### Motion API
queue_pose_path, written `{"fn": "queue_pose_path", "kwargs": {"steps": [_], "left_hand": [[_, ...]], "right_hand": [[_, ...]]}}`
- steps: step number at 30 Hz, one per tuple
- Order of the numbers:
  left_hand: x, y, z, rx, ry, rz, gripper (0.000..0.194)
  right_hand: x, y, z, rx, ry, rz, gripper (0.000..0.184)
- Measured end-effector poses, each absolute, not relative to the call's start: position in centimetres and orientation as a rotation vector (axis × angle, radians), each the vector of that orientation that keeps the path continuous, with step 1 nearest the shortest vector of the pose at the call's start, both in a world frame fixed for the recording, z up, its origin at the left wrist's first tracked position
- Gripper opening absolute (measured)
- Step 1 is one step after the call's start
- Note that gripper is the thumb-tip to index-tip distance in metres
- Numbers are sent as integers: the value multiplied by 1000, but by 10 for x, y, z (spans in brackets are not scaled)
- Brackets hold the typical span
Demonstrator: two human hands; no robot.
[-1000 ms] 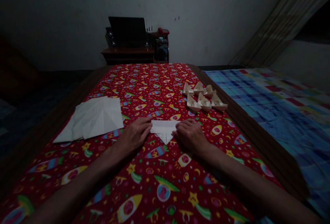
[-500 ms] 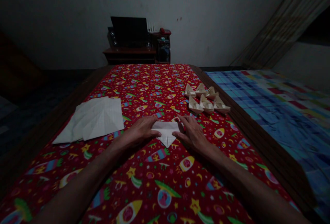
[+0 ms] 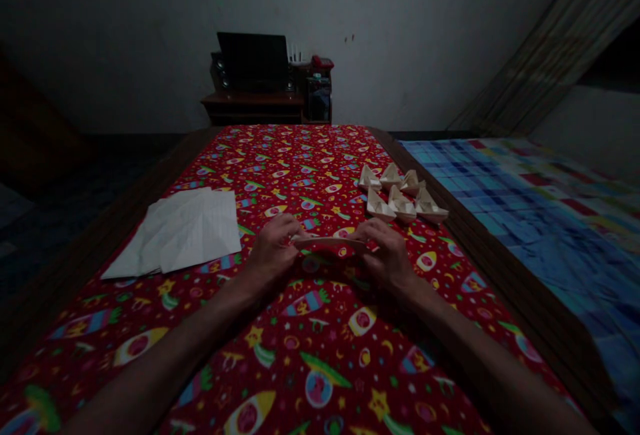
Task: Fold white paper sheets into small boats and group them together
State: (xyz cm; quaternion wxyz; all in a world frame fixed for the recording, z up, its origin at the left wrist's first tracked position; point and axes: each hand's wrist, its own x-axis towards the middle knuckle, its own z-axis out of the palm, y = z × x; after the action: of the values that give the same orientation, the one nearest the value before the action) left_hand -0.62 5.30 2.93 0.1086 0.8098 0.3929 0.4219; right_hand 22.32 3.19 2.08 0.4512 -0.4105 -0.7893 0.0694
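Note:
A folded piece of paper [image 3: 330, 241] is held edge-on between my two hands, slightly above the red patterned cloth [image 3: 280, 341]. It shows as a thin, faintly bowed strip, so its folds are hidden from this angle. My left hand [image 3: 277, 241] pinches its left end. The right end is gripped between the thumb and fingers of my right hand [image 3: 385, 251]. Beyond my right hand stand several folded paper boats [image 3: 401, 205] in two rows. Off to the left lies a fanned-out stack of white paper sheets [image 3: 200, 231].
The cloth covers a long table with a dark wooden edge [image 3: 530, 281]. A bed with a blue checked cover [image 3: 465, 201] adjoins on the right. Against the far wall, a desk [image 3: 250, 98] carries a dark monitor [image 3: 255, 61], and a red telephone [image 3: 323, 62] stands beside it.
The folded paper has been lifted off the cloth and turned from lying flat, point toward me, to edge-on. Both hands have closed around its ends. Boats and sheets have stayed put.

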Motion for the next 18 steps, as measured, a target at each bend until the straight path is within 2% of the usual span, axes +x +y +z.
{"fn": "queue_pose_path", "kwargs": {"steps": [3, 6, 9, 11, 18], "left_hand": [[-12, 45, 36, 2640, 1105, 1367, 16], [-18, 36, 33, 2922, 1145, 1059, 15], [-21, 29, 22, 3002, 1124, 660, 15], [-21, 24, 13, 2972, 1094, 556, 17], [-24, 22, -3, 2629, 1129, 739, 10]], "right_hand": [[221, 28, 27, -916, -2043, -275, 13], [221, 27, 16, -879, -2211, -495, 14], [221, 27, 2, -904, -2408, -473, 16], [222, 26, -4, -927, -2477, -403, 18], [228, 20, -3, -962, -2522, -207, 19]]}}
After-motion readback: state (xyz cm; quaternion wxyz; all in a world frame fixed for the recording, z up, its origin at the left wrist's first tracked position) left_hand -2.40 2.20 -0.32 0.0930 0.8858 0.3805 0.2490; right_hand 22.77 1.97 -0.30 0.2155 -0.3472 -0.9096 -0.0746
